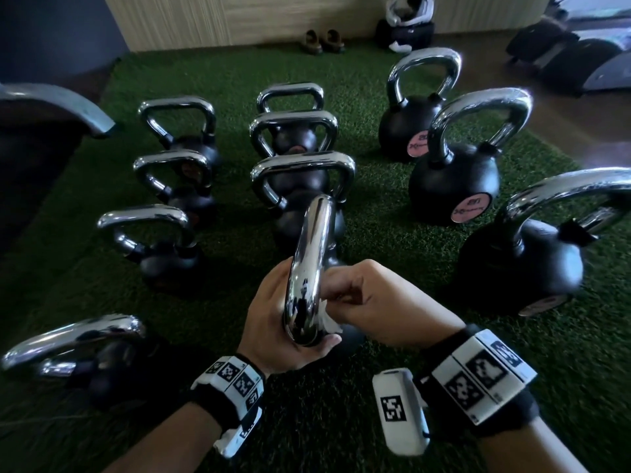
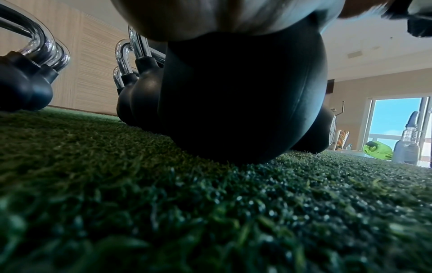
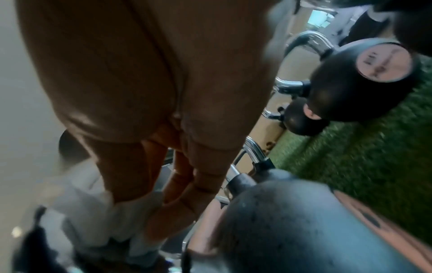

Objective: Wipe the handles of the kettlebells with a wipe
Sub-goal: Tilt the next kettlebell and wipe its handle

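Observation:
A black kettlebell (image 2: 243,103) stands on green turf right in front of me, its chrome handle (image 1: 309,254) seen end-on. My left hand (image 1: 273,312) grips the near end of that handle from the left, thumb curled under it. My right hand (image 1: 358,295) pinches a crumpled white wipe (image 1: 329,324) against the handle's right side. In the right wrist view the right hand (image 3: 145,73) has its fingers curled on the wipe (image 3: 93,212) beside the kettlebell's body (image 3: 292,221). In the left wrist view only the heel of the left hand (image 2: 210,16) shows above the body.
Several other kettlebells stand in rows on the turf (image 1: 392,227): small ones at left (image 1: 150,244) and centre (image 1: 300,179), larger pink-labelled ones at right (image 1: 454,186), one at near left (image 1: 75,349). Shoes (image 1: 321,40) and bags (image 1: 406,25) lie by the far wall.

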Demonstrator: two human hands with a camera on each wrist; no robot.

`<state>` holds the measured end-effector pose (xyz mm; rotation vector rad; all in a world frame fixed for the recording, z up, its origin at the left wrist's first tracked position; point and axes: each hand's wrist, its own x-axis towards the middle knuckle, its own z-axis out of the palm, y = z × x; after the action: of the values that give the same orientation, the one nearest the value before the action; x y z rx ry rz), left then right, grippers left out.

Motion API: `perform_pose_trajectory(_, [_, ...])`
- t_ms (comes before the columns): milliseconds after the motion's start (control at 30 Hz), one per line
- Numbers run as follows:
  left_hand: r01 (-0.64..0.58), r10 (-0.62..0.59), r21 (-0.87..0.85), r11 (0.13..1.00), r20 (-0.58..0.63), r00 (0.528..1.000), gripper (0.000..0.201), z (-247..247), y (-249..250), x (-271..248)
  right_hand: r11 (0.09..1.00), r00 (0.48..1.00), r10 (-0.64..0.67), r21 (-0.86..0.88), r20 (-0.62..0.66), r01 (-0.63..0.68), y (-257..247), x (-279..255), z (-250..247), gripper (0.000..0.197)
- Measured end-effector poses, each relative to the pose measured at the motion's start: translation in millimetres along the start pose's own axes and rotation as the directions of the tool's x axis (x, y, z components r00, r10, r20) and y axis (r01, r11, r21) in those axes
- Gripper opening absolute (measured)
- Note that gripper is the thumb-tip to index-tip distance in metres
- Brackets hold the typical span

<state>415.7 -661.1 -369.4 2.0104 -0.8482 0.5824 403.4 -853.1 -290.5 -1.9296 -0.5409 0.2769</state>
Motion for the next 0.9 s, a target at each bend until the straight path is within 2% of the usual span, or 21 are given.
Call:
perform_pose_trajectory(100, [-0.006, 0.006, 0.024, 1.000, 0.005, 1.000, 0.079, 1, -2, 0, 0.961, 0.999, 0.031, 0.275, -0.030, -0.022, 1, -4, 4, 0.021])
perform_pose_trajectory(167, [-0.012, 0.013, 0.014, 1.000, -0.015, 1.000, 0.082, 0, 1, 2, 0.855, 0.995, 0.080, 0.518, -0.057, -0.039, 1, -2, 10, 0.018])
perform_pose_trajectory(233, [-0.029, 0.029, 0.006, 1.000, -0.029, 0.999, 0.095, -1, 5, 4, 0.759, 0.991, 0.118, 0.649, -0.068, -0.047, 4, 2, 15, 0.023])
perform_pose_trajectory(433, [-0.013, 0.012, -0.035, 0.999, -0.038, 0.999, 0.095, -2, 5, 3, 0.693, 0.994, 0.099, 0.720, -0.043, -0.038, 10, 5, 10, 0.023])
perform_pose_trajectory(500, [-0.013, 0.012, -0.024, 1.000, -0.044, 0.999, 0.100, -1, 4, 3, 0.668, 0.984, 0.157, 0.744, -0.089, -0.039, 10, 12, 11, 0.024])
perform_pose_trajectory(600, [-0.046, 0.044, -0.027, 0.999, -0.055, 0.998, 0.099, -2, 9, 7, 0.612, 0.956, 0.222, 0.791, -0.194, 0.018, 10, 27, 12, 0.043])
perform_pose_trajectory(700, [-0.077, 0.075, -0.037, 0.996, -0.052, 0.996, 0.086, -4, 14, 11, 0.574, 0.939, 0.242, 0.816, -0.245, 0.065, 9, 30, 14, 0.037])
perform_pose_trajectory(767, [-0.078, 0.077, -0.028, 0.997, -0.032, 0.997, 0.070, -4, 10, 8, 0.604, 0.941, 0.240, 0.796, -0.241, 0.050, 7, 24, 16, 0.036])
perform_pose_trajectory(833, [-0.051, 0.051, -0.007, 0.999, -0.022, 0.998, 0.071, -2, 5, 5, 0.653, 0.922, 0.238, 0.753, -0.304, 0.080, 4, 22, 19, 0.028])
perform_pose_trajectory(900, [-0.022, 0.022, 0.018, 1.000, -0.035, 0.999, 0.089, -1, 5, 4, 0.711, 0.837, 0.281, 0.688, -0.470, 0.148, 1, 28, 18, 0.020])
